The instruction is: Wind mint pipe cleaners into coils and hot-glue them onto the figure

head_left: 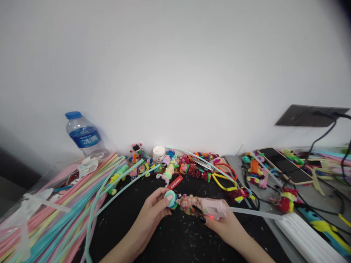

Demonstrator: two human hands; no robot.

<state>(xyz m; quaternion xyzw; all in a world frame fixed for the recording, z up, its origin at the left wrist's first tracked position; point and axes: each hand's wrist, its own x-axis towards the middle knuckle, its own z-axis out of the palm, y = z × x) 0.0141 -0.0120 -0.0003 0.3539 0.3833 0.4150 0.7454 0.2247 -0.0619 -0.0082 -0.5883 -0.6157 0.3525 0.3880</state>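
Between the thumb and fingers of my left hand is a small coiled teal pipe-cleaner piece, with some blue and green under it. My right hand is wrapped round a pink hot glue gun whose front is crusted with colourful bits. Its nozzle points left and sits close beside the coiled piece; whether they touch, I cannot tell. A small red light glows near the handle, and a pale glue stick trails from the back. Both hands are above a black mat scattered with tiny scraps.
Bundled pastel pipe cleaners lie left, near a water bottle. Several pipe-cleaner figures, a white jar and scissors line the wall. To the right are a phone, cables and a white power strip.
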